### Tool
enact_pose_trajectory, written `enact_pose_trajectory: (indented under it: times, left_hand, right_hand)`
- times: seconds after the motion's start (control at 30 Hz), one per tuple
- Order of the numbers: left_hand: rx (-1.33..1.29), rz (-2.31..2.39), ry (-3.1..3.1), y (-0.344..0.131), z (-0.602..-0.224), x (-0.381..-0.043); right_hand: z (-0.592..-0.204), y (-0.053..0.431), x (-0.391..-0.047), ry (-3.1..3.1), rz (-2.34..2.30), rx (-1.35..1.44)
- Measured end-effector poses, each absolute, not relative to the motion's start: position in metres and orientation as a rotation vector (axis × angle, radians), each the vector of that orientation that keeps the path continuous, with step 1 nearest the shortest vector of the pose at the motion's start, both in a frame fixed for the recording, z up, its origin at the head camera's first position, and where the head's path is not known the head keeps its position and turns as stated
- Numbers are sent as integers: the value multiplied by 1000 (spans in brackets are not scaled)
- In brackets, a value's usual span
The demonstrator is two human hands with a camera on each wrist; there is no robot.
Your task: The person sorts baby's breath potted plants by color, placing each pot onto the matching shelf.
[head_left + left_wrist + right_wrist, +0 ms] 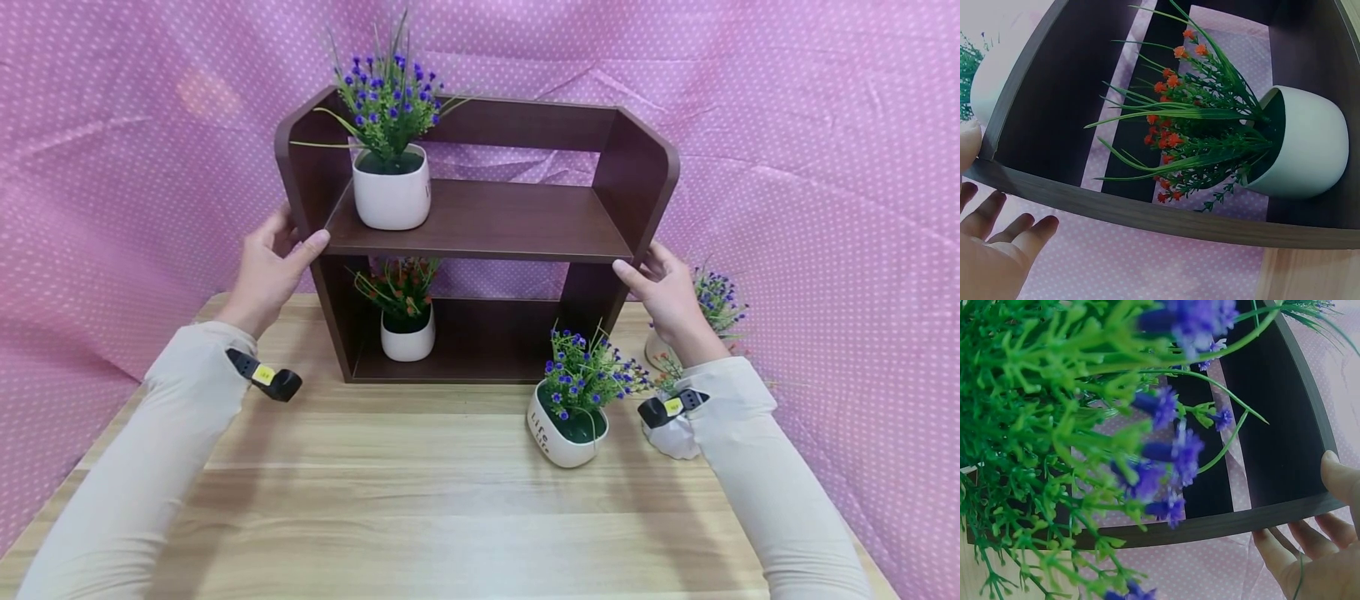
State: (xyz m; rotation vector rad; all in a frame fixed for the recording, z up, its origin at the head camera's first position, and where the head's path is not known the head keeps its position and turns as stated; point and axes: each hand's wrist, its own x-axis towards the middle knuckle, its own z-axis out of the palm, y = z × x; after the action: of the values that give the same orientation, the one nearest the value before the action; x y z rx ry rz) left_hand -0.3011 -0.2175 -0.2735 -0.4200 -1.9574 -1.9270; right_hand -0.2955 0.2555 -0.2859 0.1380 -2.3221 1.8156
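Note:
A dark brown two-tier shelf [517, 221] stands on the table between both hands. My left hand [264, 271] holds its left side at the middle board, thumb on the front edge and fingers along the outer face. On the opposite side my right hand [670, 302] grips the right panel the same way, thumb in front. A white pot with purple flowers [392, 190] sits at the left of the upper tier. Below it, on the lower tier, is a smaller white pot with orange-red flowers [1310, 144].
A white pot with purple flowers and lettering [566, 429] stands tilted in view before the shelf's right front corner. Further right, partly behind the right arm, are another purple-flowered pot [660, 350] and a small white pot [675, 437]. Pink dotted cloth [825, 167] surrounds the wooden table [390, 500].

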Motion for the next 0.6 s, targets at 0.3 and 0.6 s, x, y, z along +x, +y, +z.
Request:
enact_pose_trajectory:
  times: [0.3,0.6]
  left_hand:
    - [-391,-1901,-1976,-218,-275,-300]
    - [-323,-1818,-2051,-218,-275,-300]
  right_hand:
    - [-285,254,-295,-2325,1816,124]
    - [-283,255,-292,-2350,1801,130]
